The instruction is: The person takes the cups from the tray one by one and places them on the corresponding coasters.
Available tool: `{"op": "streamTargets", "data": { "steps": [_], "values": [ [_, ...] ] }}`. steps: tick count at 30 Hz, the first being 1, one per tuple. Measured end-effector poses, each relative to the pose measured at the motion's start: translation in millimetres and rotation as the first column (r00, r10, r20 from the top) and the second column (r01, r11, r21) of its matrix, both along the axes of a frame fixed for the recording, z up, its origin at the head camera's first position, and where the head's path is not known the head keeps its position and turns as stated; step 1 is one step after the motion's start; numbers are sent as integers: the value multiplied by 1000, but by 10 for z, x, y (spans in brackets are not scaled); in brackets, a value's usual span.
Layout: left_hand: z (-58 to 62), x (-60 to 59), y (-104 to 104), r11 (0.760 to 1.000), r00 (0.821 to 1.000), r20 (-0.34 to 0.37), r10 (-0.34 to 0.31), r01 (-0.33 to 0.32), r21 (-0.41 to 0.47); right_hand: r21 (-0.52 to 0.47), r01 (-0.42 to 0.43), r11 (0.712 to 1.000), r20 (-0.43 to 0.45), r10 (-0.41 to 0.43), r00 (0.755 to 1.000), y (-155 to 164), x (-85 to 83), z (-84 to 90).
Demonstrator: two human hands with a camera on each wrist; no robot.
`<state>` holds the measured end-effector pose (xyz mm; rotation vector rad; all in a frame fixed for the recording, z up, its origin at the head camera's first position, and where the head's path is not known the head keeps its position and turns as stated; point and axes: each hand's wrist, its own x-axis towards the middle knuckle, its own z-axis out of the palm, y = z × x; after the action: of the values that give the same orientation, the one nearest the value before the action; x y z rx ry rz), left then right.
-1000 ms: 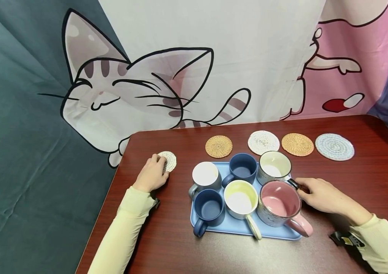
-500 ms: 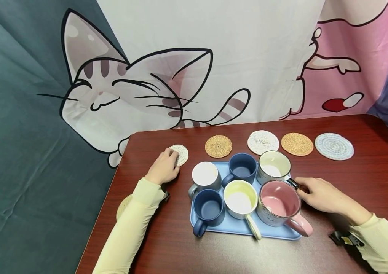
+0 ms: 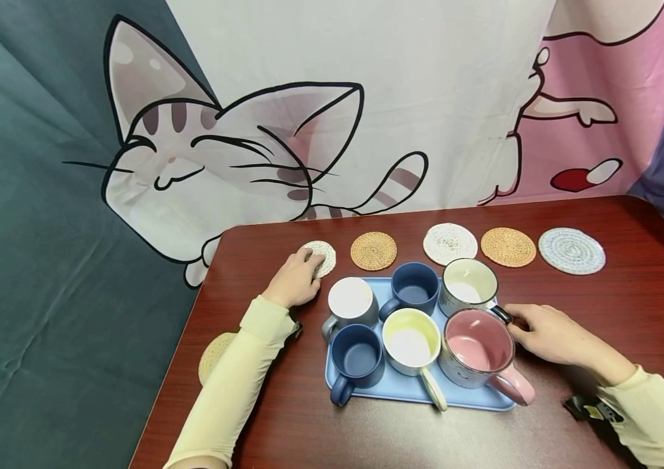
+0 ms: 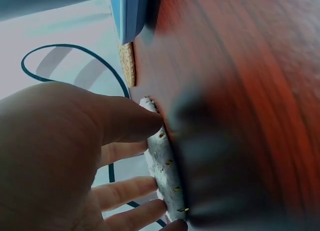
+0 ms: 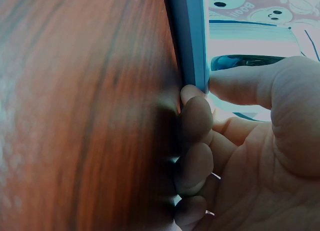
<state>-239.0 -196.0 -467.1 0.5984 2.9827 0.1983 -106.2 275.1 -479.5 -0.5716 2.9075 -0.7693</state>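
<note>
Fingers of the left hand [image 3: 295,281] lie flat on a small white woven coaster [image 3: 321,257] at the far left of the tabletop [image 3: 631,286], just beside a tan rattan coaster [image 3: 373,251]. Three more coasters [image 3: 509,247] line the far edge. Close by stands a blue tray [image 3: 408,385] crowded with six mugs; its white mug [image 3: 352,301] sits nearest the left hand. The right hand [image 3: 548,333] pinches the tray's right rim beside the pink mug [image 3: 477,349], thumb on top. Another tan coaster [image 3: 214,355] peeks from under the left sleeve.
</note>
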Motion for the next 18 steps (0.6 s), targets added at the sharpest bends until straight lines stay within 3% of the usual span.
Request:
{"op": "streamTargets", "data": {
  "steps": [10, 18],
  "values": [
    [-33, -104, 95, 999, 998, -52, -34, 32, -41, -10, -1, 1000, -8, 0, 1000, 7, 0, -11],
    [-35, -154, 155, 998, 998, -49, -35, 33, -46, -9, 2, 1000, 6, -2, 1000, 3, 3, -6]
  ]
}}
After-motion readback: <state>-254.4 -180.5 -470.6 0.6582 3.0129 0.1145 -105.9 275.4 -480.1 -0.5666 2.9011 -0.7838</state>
